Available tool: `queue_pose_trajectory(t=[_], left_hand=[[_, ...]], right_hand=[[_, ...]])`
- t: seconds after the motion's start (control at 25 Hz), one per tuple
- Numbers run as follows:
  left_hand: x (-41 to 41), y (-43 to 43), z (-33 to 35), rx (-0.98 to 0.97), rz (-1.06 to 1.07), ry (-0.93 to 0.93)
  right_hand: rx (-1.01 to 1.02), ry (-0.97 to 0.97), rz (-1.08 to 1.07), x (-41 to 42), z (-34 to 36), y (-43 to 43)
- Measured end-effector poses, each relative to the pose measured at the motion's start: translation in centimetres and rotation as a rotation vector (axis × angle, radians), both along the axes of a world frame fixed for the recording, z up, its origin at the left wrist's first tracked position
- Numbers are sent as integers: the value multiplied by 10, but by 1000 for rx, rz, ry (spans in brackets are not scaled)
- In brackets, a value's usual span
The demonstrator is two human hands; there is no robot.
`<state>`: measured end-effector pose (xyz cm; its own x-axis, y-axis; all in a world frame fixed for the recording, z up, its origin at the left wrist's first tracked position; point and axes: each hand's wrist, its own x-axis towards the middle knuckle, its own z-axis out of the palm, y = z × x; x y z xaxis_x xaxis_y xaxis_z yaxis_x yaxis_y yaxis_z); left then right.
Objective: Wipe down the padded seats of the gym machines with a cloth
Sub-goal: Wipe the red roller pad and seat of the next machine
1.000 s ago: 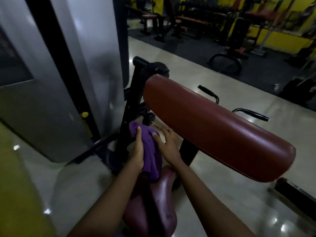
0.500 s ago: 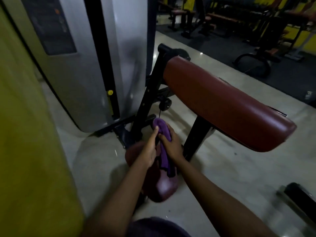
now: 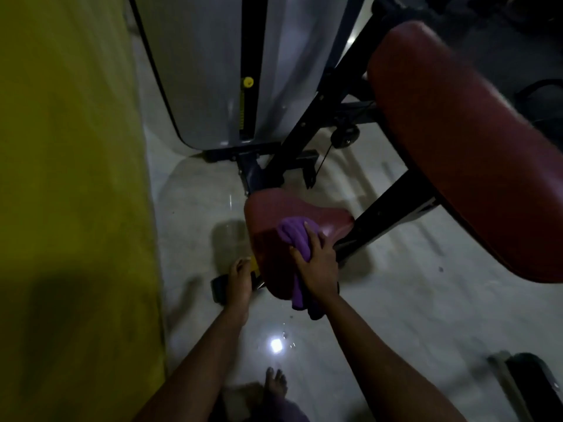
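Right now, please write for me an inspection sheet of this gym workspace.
Surface: small maroon seat, glossy, partly covered by the cloth.
Job's things: purple cloth bunched on the seat; large maroon pad above, untouched.
Clutter: nothing seen.
Grippers: right hand presses the cloth, fingers closed on it; left hand at the seat's lower edge, grip unclear.
Cables: thin black cable below a pulley.
Surroundings: grey weight-stack cover, yellow wall, shiny tiled floor, a bare foot.

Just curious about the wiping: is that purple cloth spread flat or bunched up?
Bunched up: the purple cloth sits crumpled under the right hand on the small seat.
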<state>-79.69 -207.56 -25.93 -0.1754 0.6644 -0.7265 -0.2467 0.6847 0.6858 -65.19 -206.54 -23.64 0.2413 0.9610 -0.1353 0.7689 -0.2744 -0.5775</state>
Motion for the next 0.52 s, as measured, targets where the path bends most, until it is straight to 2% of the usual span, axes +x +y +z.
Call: queue_pose_trajectory(t=[0.08,0.16,0.32,0.44,0.52], left_hand=[[9,4,-28,-30,23,23],[20,9,-56,-47,69,41],[40,22,-89,-22,215,20],[57,32,-112,10,317,-124],[67,36,-124,-12,380,-144]], right_hand=[[-103,-176,172,-4,-27,11],[-116,-239,293,-6,-63,15],[17,-473,359,-10,-112,9],[96,-543,414,-12,-127,20],[168,-573,508,-7,-132,29]])
